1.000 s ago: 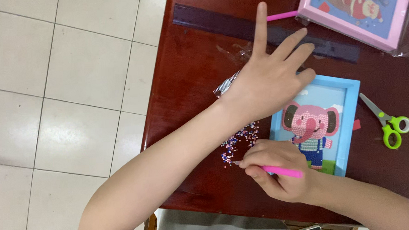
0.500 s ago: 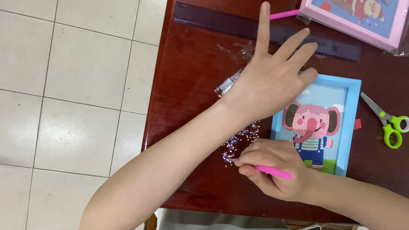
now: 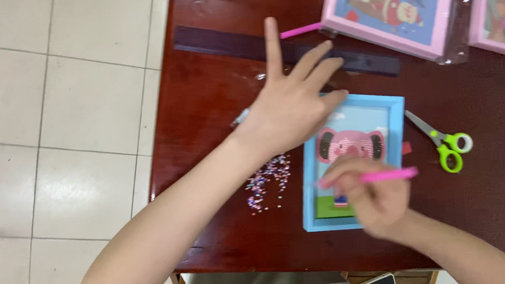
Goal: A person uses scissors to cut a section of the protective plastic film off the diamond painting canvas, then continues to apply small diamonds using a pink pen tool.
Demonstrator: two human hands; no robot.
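We note the right hand (image 3: 374, 202) gripping a pink pen (image 3: 387, 175) over the blue picture frame (image 3: 353, 163) at the tabletop's (image 3: 205, 104) near middle, left hand (image 3: 291, 109) flat and spread on its far-left corner; firm pressing should keep placement accurate.

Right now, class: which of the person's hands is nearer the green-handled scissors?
Right. The right hand, holding a pink pen, is just left of the scissors; the left hand lies farther left.

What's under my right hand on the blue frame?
The right hand, holding a pink pen, covers the lower middle of the blue frame picture. The pink elephant's head shows above; its body is mostly hidden.
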